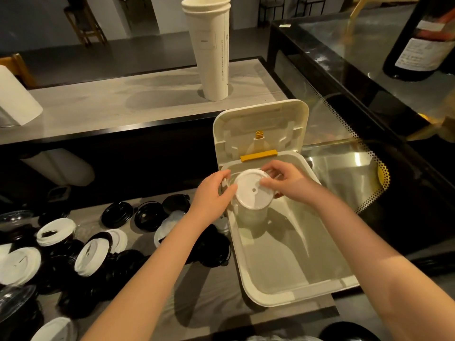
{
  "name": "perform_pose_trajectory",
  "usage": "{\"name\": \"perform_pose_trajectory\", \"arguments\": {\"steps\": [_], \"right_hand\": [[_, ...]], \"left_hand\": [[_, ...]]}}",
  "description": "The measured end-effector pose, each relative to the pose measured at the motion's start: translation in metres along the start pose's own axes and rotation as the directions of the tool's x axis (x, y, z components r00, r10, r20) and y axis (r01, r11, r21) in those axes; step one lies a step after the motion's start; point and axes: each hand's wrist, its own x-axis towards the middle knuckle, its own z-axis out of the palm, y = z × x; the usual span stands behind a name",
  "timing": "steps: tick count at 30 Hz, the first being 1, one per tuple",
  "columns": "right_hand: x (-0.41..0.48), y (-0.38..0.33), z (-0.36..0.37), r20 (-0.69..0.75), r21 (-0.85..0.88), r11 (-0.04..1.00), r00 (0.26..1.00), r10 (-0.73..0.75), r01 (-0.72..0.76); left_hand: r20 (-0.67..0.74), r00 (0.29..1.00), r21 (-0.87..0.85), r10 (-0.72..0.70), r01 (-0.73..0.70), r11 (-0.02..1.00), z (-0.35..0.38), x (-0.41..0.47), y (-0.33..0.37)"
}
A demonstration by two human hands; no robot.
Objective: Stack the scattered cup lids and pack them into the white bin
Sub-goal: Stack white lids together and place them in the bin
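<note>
Gripping a stack of white lids (253, 190) from both sides, the left hand (211, 195) and right hand (288, 180) hold it upright over the far end of the open white bin (270, 295); more lids (86, 260) lie scattered leftward on the surface (197, 308).
</note>
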Motion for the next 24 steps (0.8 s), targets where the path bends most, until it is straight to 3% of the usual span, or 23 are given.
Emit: {"name": "perform_pose_trajectory", "arguments": {"steps": [4,6,10,16,24], "right_hand": [[-0.004,0.036,0.0,0.149,-0.189,0.961,0.962,0.229,-0.2],[-0.003,0.054,0.008,0.221,-0.305,0.908,0.907,0.36,-0.286],[0.005,0.079,0.03,0.22,-0.421,0.822,0.836,0.503,-0.384],[0.01,0.092,0.045,0.194,-0.452,0.797,0.828,0.526,-0.4],[0.004,0.094,0.061,0.205,-0.637,0.74,0.878,0.433,-0.216]], "left_hand": [[0.172,0.985,0.316,0.033,-0.087,0.945,0.004,-0.011,-0.016],[0.216,0.976,0.381,0.005,-0.088,0.921,0.005,-0.014,-0.019],[0.224,0.974,0.448,-0.02,-0.085,0.89,0.005,-0.013,-0.02],[0.215,0.976,0.451,-0.021,-0.08,0.889,0.008,-0.015,-0.022],[0.221,0.975,0.469,-0.037,-0.072,0.88,0.009,-0.015,-0.022]]}}
